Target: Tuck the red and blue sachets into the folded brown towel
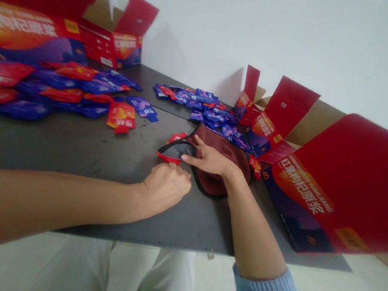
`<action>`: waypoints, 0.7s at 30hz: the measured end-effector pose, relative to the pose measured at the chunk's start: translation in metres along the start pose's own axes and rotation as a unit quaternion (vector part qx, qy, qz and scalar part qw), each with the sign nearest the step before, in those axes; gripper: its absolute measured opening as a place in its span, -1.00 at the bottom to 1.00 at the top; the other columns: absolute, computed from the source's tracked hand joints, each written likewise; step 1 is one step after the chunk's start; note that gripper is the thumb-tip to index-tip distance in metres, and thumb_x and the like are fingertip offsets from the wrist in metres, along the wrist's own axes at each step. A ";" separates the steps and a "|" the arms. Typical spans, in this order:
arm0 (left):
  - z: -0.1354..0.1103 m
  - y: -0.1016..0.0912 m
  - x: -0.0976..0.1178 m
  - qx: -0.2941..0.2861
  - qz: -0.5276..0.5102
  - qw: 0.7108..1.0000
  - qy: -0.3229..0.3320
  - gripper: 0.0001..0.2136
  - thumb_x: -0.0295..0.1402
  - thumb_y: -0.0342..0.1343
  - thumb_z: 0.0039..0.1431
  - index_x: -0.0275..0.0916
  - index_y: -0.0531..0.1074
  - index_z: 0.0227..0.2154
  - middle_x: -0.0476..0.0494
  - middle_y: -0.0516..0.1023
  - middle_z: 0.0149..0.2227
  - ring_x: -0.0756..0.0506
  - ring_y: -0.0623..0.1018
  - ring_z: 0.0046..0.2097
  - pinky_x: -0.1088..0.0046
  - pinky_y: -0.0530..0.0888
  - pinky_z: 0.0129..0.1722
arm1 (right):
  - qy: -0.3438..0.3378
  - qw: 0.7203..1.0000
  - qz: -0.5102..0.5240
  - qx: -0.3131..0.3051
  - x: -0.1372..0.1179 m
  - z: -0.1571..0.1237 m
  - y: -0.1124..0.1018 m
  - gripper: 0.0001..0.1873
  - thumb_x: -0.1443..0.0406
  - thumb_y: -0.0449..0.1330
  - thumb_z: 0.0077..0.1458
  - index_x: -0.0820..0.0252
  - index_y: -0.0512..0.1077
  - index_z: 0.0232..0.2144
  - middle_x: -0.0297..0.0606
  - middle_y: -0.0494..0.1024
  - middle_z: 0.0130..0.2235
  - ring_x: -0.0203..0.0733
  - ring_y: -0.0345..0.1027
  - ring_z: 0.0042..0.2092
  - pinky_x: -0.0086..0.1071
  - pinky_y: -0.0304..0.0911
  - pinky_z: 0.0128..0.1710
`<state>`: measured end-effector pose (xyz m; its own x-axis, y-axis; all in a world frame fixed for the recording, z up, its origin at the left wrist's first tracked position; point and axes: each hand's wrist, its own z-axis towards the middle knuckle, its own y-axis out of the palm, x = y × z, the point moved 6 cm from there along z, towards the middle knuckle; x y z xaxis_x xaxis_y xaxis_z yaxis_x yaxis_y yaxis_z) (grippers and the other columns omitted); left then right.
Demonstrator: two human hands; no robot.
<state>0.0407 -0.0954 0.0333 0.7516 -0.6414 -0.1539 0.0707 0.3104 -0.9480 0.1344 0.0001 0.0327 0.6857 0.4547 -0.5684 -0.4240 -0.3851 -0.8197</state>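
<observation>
Packets point(215, 115) lie heaped behind the brown cloth point(228, 142) on the table point(110, 156), open boxes point(344, 187) at right. Our right hand point(209, 160) lies on the cloth, thumb and forefinger apart; our left hand point(166, 186) curls tight near a red packet point(177, 137) half hidden by it. What either grip pinches, we cannot tell.

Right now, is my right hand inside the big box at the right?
No, your right hand is on the brown cloth, left of the big red and blue box and apart from it.
</observation>
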 end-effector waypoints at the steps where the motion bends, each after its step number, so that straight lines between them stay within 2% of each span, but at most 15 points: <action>1: -0.001 0.000 -0.001 0.006 0.003 1.000 0.000 -0.69 -0.59 -0.11 0.26 -0.48 0.57 -0.37 -0.42 0.59 -0.44 -0.28 0.59 -0.40 0.29 0.39 -0.54 | -0.006 1.000 0.006 -0.004 -0.004 -0.001 -0.001 -0.48 -0.06 0.15 0.16 0.19 0.55 -0.06 -0.13 0.61 -0.04 0.07 -0.02 0.39 -0.04 -0.13 0.37; 3: -0.001 0.001 -0.002 0.017 0.007 1.000 0.000 -0.71 -0.59 -0.09 0.25 -0.49 0.57 -0.34 -0.40 0.59 -0.42 -0.28 0.59 -0.38 0.28 0.38 -0.52 | -0.010 1.000 0.013 -0.019 -0.010 -0.004 -0.002 -0.55 -0.05 0.19 0.12 0.20 0.58 -0.24 -0.17 0.64 -0.20 0.05 0.33 0.18 -0.13 0.06 0.28; 4: -0.002 0.002 -0.003 0.024 0.008 1.000 -0.001 -0.72 -0.58 -0.08 0.25 -0.49 0.57 -0.31 -0.39 0.60 -0.41 -0.28 0.59 -0.37 0.28 0.38 -0.51 | -0.005 0.999 0.015 -0.030 -0.012 -0.005 -0.002 -0.57 -0.05 0.21 0.11 0.21 0.56 -0.32 -0.21 0.63 -0.28 0.02 0.42 0.05 -0.16 0.16 0.21; 7: -0.002 0.002 -0.008 0.061 0.010 0.998 0.009 -0.76 -0.54 -0.03 0.23 -0.46 0.57 -0.30 -0.34 0.61 -0.38 -0.26 0.59 -0.34 0.27 0.38 -0.45 | 0.041 0.997 0.023 -0.062 -0.010 -0.009 -0.003 -0.54 -0.09 0.21 0.07 0.20 0.46 -0.50 -0.35 0.51 -0.48 -0.11 0.45 -0.23 -0.25 0.32 -0.07; 10: -0.006 -0.007 -0.012 0.136 -0.008 0.989 0.051 -0.75 -0.41 0.00 0.24 -0.32 0.56 -0.43 -0.23 0.59 -0.44 -0.15 0.55 -0.38 0.32 0.35 -0.40 | 0.058 0.992 0.100 -0.040 0.000 -0.011 -0.008 -0.56 -0.08 0.24 0.04 0.19 0.45 -0.49 -0.38 0.50 -0.49 -0.17 0.43 -0.26 -0.31 0.34 -0.16; 12: -0.008 -0.014 -0.018 0.167 -0.030 0.982 0.078 -0.71 -0.32 -0.02 0.26 -0.24 0.55 -0.46 -0.16 0.57 -0.46 -0.11 0.53 -0.38 0.34 0.34 -0.36 | 0.035 0.977 0.210 0.026 0.009 -0.012 -0.019 -0.61 -0.03 0.25 0.04 0.17 0.50 -0.30 -0.34 0.59 -0.34 -0.17 0.45 -0.16 -0.31 0.35 -0.08; 14: -0.008 -0.017 -0.026 0.159 -0.040 0.984 0.073 -0.70 -0.26 -0.05 0.27 -0.20 0.56 -0.42 -0.15 0.59 -0.39 -0.11 0.53 -0.32 0.33 0.35 -0.30 | 0.043 0.944 0.301 0.124 0.023 -0.016 -0.034 -0.55 -0.04 0.18 0.10 0.15 0.48 -0.13 -0.27 0.62 -0.22 -0.16 0.46 -0.09 -0.27 0.35 -0.01; 17: -0.001 -0.013 -0.042 0.114 -0.022 0.993 -0.016 -0.65 -0.17 -0.06 0.25 -0.28 0.55 -0.27 -0.30 0.60 -0.20 -0.22 0.56 -0.19 0.29 0.38 -0.24 | 0.125 0.885 0.359 0.268 0.046 -0.029 -0.056 -0.45 -0.08 -0.03 0.22 0.19 0.46 -0.06 -0.16 0.63 -0.22 -0.12 0.49 -0.11 -0.20 0.34 0.02; 19: 0.005 -0.002 -0.052 0.056 -0.003 0.994 -0.096 -0.54 -0.08 -0.06 0.23 -0.40 0.50 -0.13 -0.43 0.58 -0.18 -0.30 0.58 -0.19 0.26 0.40 -0.26 | 0.171 0.849 0.383 0.321 0.055 -0.034 -0.064 -0.41 -0.04 -0.12 0.26 0.24 0.47 -0.05 -0.11 0.64 -0.25 -0.09 0.50 -0.12 -0.17 0.33 0.04; 21: 0.010 0.009 -0.059 -0.006 0.006 0.989 -0.151 -0.48 -0.05 -0.08 0.23 -0.48 0.45 -0.07 -0.48 0.58 -0.24 -0.34 0.60 -0.26 0.25 0.41 -0.31 | 0.193 0.826 0.398 0.350 0.061 -0.035 -0.067 -0.41 0.00 -0.15 0.26 0.28 0.47 -0.03 -0.09 0.64 -0.27 -0.06 0.51 -0.12 -0.13 0.33 0.05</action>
<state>0.0041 -0.0479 0.0367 0.9138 -0.3990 -0.0765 0.0543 0.3066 -0.9503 0.2253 0.0257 0.0559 0.1045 -0.0609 -0.9927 -0.9769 0.1808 -0.1140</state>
